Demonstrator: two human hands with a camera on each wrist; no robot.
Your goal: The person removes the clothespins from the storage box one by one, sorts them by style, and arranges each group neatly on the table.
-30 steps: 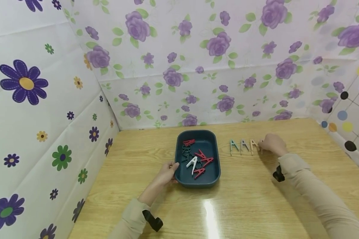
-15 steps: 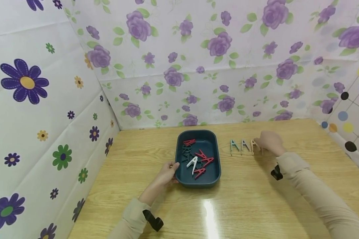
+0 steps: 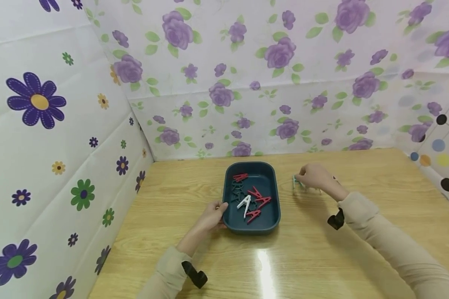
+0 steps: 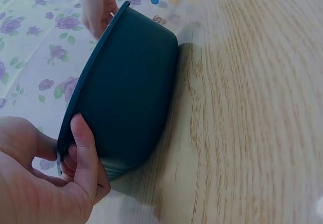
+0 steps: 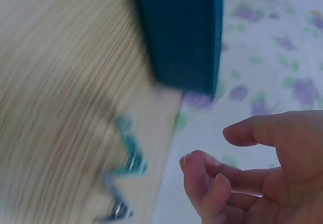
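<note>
I have the left hand (image 3: 212,216) gripping the left rim of a dark blue-green bin (image 3: 252,231), thumb over the edge and fingers against the outer wall; the bin rests on the wood-grained surface (image 3: 187,182), near the middle of my head view; inside it lie four red clothespegs (image 3: 263,202), one toward the far left corner and three nearer the right side, with a white clothespeg (image 3: 244,204) among them and some dark green pieces (image 3: 238,185) along the left (they blend into the bin, so I can't make out each shape); the right hand (image 3: 318,177) is to the right of the bin, over pegs on the surface; on my right wrist view its thumb and fingers stand apart, released and holding nothing; that view is blurred, yet I can pick out a teal clothespeg (image 5: 130,146) and, just beside it, a grey clothespeg (image 5: 118,204), both on the surface; from the head camera the hand covers much of that group; both arms wear beige sleeves (image 3: 391,238); behind the surface hangs a white cloth (image 3: 194,85) printed with purple roses.
</note>
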